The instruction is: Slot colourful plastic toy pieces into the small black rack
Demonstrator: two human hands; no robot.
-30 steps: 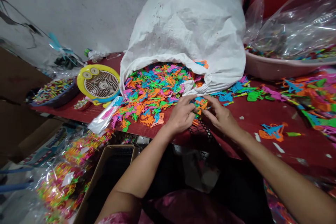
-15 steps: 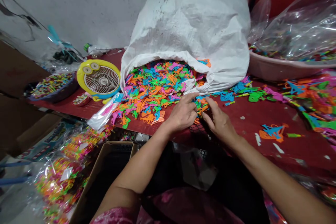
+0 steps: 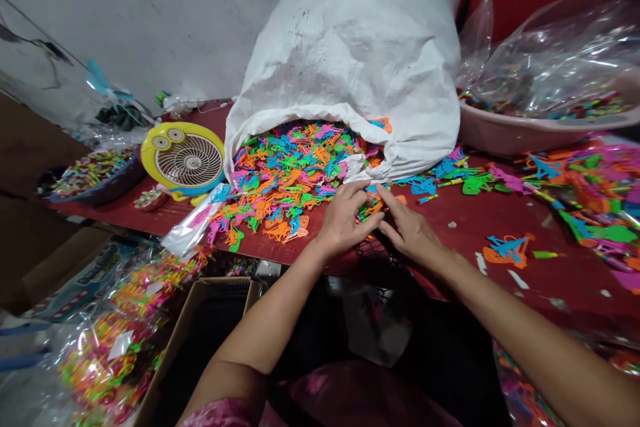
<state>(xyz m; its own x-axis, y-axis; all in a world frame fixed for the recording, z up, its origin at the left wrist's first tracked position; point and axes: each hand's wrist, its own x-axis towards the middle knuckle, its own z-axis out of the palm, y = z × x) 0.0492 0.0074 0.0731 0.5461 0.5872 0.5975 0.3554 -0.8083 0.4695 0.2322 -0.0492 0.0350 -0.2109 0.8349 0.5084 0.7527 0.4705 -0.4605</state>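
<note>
A large white sack (image 3: 350, 47) lies on the red table, its mouth facing me. Small flat plastic pieces in orange, green, blue and pink (image 3: 285, 167) spill out of it. My left hand (image 3: 345, 217) is at the right edge of this pile, fingers curved and apart over a few pieces. Opposite it, my right hand (image 3: 407, 230) reaches in from the right with thumb and forefinger spread. The fingertips of both hands nearly meet around a small cluster of pieces (image 3: 369, 208) at the table's front edge. Neither hand clearly grips a piece.
A yellow fan (image 3: 187, 161) stands left of the pile, beside a basin of small parts (image 3: 95, 173). A pink basin (image 3: 545, 133) and more coloured pieces (image 3: 600, 213) are at the right. Below left are an open cardboard box (image 3: 175, 340) and filled clear bags (image 3: 105, 360).
My left thumb has stretched out toward my right hand, and the hands are closer together. The whole view has shifted slightly.
</note>
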